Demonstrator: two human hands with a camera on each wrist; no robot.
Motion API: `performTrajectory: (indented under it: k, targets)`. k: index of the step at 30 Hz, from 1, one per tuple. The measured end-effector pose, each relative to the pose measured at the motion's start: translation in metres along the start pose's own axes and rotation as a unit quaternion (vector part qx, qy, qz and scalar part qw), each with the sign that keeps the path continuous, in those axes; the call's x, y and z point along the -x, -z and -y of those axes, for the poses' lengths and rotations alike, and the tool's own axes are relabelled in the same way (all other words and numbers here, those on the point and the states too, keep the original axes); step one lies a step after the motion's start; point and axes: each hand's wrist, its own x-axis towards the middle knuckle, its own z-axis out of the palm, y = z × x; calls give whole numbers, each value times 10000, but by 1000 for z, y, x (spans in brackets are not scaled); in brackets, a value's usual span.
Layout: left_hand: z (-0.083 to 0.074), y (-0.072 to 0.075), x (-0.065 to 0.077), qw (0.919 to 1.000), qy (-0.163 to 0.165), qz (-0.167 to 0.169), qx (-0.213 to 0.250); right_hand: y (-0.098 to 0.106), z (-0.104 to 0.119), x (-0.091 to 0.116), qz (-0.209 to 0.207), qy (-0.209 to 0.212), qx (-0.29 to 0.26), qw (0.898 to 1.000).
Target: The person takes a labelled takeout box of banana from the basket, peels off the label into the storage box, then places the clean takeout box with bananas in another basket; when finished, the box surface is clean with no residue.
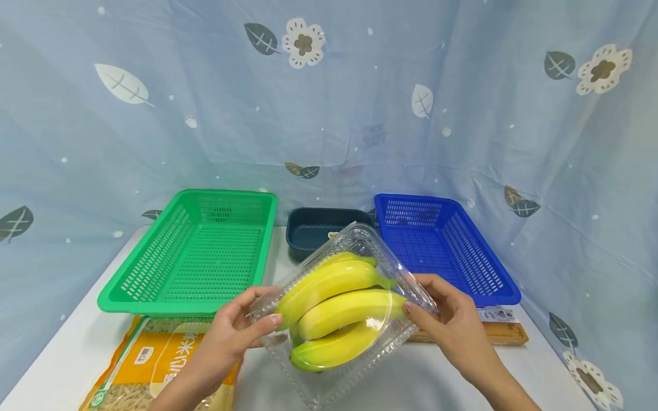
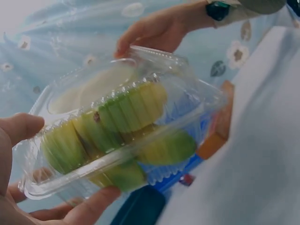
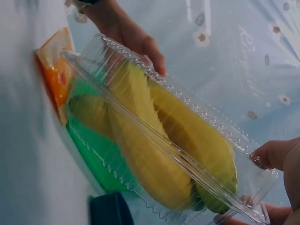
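Observation:
A clear plastic clamshell box point(image 1: 360, 240) is held up over the table, tilted, with several yellow-green bananas point(image 1: 339, 314) inside. My left hand point(image 1: 239, 325) grips its left end, thumb on top and fingers underneath. At the opposite end my right hand point(image 1: 452, 325) grips it the same way, thumb on the lid. The left wrist view shows the lid closed over the bananas point(image 2: 108, 112), with the left fingertips against the underside. In the right wrist view the box point(image 3: 140, 126) slants between both hands, its ridged sides showing.
A green basket point(image 1: 269, 245) stands at the back left, a blue basket point(image 1: 475, 245) at the back right. Between them sits a dark teal tray point(image 1: 303, 242). An orange-and-clear food bag point(image 1: 128, 365) lies front left, and a flat brown box point(image 1: 506, 334) lies before the blue basket.

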Motion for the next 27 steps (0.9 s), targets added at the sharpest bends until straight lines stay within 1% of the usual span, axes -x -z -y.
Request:
performTrajectory:
  k: [4,7,11,15,19,24,27]
  targets:
    - [-9,8,4,9988,-261,-196,-357,-5,6,-14,195,293,-173,9992]
    - [-16,14,6,9960,-399,-405,-689,-10,7,-26,342,572,-299,9973]
    - [-23,20,7,9917,-458,-658,-1005,-18,7,-45,467,862,-527,9938]
    - [-25,27,8,9892,-460,-876,-1078,-27,9,-64,575,931,-778,9909]
    - [-28,32,7,9865,-469,-1016,-1198,-34,13,-79,579,1063,-858,9889]
    - [-34,43,8,9835,-601,-1140,-1273,-41,21,-95,644,1253,-835,9865]
    - [-38,51,10,9831,-700,-1197,-1193,-48,27,-106,680,1400,-721,9852]
